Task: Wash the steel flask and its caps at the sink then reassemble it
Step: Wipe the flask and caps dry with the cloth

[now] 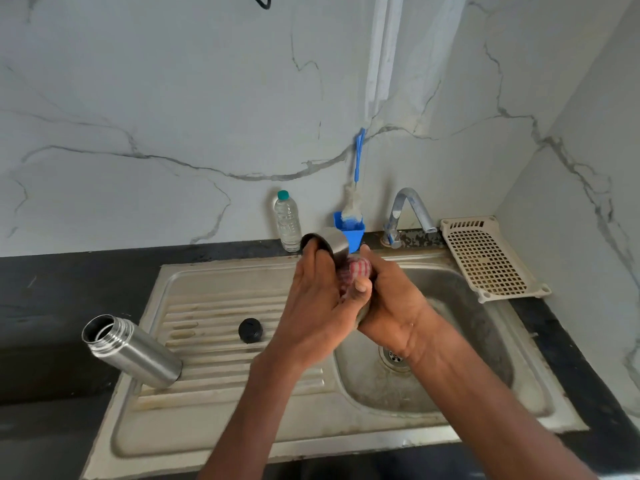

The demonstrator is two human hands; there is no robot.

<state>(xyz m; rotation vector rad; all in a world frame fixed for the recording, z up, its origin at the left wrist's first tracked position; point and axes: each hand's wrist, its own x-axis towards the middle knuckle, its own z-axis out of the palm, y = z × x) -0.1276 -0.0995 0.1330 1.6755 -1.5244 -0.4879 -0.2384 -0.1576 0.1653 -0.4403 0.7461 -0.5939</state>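
My left hand (317, 299) grips the steel outer cap (329, 242) above the sink, fingertips hooked inside its dark opening. My right hand (388, 306) presses a red-and-white checked cloth (356, 270) against the cap's side, fingers curled round the cloth. The open steel flask (133, 351) stands tilted at the draining board's left edge, its mouth up and to the left. A black inner cap (250, 330) sits on the ribbed draining board (214, 317).
The sink basin (460, 306) with its drain lies under my right wrist. A chrome tap (410, 211) stands behind it. A clear water bottle (288, 221), a blue holder with a bottle brush (351, 221) and a cream plastic rack (486, 258) line the back.
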